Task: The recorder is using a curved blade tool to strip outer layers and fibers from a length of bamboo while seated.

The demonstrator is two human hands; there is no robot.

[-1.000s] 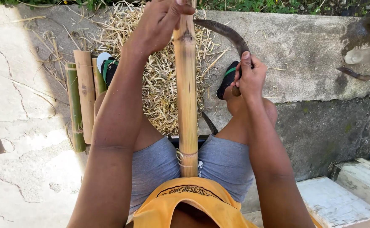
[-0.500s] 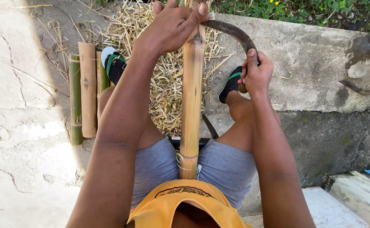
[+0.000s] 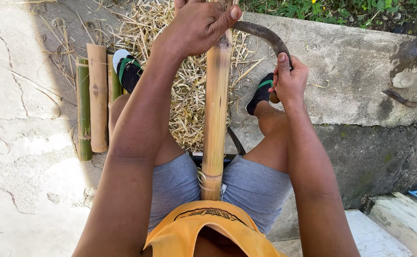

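Bamboo pole (image 3: 215,109) stands upright btwn the person's knees, lower end at the lap, w/ the left hand (image 3: 196,26) clenched round its upper part. Right hand (image 3: 289,78) grips the handle of a curved sickle blade (image 3: 265,35), whose tip meets the pole near the left thumb. Cut bamboo pieces (image 3: 92,102) lie on the concrete beside the straw-like shavings (image 3: 189,90).

We see a cracked concrete floor (image 3: 23,143) under everything. On it lie three cut bamboo pieces (image 3: 96,95) side by side, a heap of straw-like shavings (image 3: 189,100) just beside them, and a small dark metal piece (image 3: 399,98) well apart on the raised concrete slab (image 3: 351,71).
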